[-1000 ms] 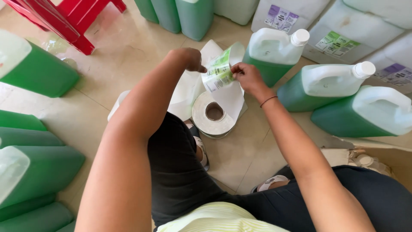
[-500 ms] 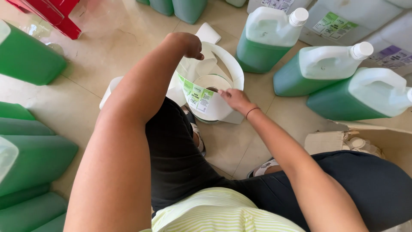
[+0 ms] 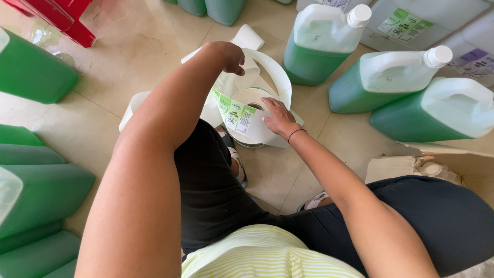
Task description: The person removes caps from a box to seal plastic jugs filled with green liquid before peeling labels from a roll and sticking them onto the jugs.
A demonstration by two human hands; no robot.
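On the floor beside the green jugs, the left hand is pinching the backing strip up — right hand, fingers flat, is steadying the label roll; peeling a label looks next

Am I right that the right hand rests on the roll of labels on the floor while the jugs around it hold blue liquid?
Not quite. The head view shows the jugs hold green liquid, not blue. The right hand does rest on the roll of labels on the floor.
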